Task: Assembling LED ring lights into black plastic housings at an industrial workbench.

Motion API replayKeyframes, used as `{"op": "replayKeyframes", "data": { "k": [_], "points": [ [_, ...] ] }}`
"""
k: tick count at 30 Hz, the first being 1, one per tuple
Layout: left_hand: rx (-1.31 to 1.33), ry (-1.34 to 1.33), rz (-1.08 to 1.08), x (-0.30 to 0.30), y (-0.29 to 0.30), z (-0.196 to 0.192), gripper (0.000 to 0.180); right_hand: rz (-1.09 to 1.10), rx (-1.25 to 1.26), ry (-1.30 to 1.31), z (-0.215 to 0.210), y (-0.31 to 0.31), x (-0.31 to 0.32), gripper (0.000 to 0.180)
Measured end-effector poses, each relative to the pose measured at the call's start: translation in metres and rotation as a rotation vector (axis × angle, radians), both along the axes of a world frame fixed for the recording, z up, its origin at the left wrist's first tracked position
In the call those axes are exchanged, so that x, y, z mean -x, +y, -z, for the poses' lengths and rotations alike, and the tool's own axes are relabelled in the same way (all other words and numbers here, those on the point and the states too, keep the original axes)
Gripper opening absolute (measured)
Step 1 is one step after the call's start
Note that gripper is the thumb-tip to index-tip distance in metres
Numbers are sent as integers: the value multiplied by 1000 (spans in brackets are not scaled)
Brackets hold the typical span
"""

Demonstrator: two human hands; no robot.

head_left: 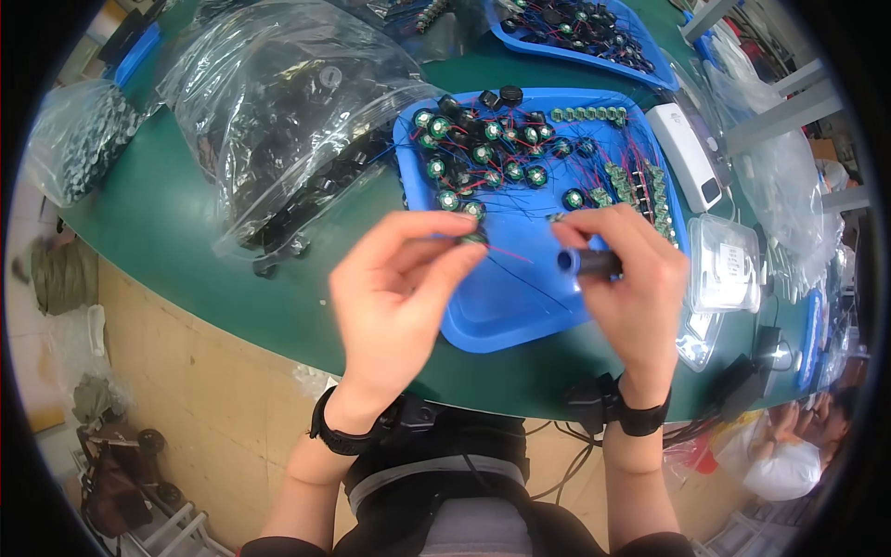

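My left hand (pixel 394 288) pinches a small round black part with a green circuit board (pixel 474 238) between thumb and fingertips. Thin red and dark wires (pixel 512 255) trail from it to the right. My right hand (pixel 636 278) is closed around a dark cylindrical tool with a blue-rimmed end (pixel 587 263), pointing left. Its thumb and forefinger meet at a small piece too blurred to name. Both hands are over a blue tray (pixel 492 334). In the tray lie several round black parts with green boards (pixel 483 153) and rows of small green boards (pixel 659 200) with wires.
A large clear bag of black parts (pixel 297 102) covers the table's left side. Beyond it sits a bag of grey pieces (pixel 79 139). Another blue tray (pixel 580 65) holds more wired parts. At right are a white device (pixel 685 156) and a clear plastic box (pixel 726 265).
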State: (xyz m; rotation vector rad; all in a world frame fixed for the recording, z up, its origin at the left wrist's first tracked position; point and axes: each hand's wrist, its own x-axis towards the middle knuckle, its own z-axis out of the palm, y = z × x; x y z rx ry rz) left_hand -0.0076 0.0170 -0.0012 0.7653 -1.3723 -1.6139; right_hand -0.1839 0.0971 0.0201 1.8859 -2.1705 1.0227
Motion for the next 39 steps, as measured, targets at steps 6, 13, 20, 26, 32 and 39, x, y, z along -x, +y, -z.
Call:
{"op": "replayKeyframes", "data": {
  "k": [6, 13, 20, 26, 32, 39],
  "points": [
    [623, -574, 219, 11, 4, 14, 19, 275, -204, 39, 3, -1, 6, 18],
    [879, -665, 177, 7, -2, 14, 25, -262, 175, -1098, -9, -6, 0, 47],
    [752, -648, 179, 7, -5, 14, 34, -375, 32, -1343, 17, -35, -32, 49],
    [743, -646, 156, 4, -6, 17, 49, -425, 10, -1125, 28, -33, -35, 33],
    [732, -619, 157, 4, -6, 17, 54, -536, 35, -897, 40, -32, -35, 21],
    [706, -583, 192, 5, -10, 13, 34, -400, 254, -1824, 7, -37, -4, 44]
  ]
}}
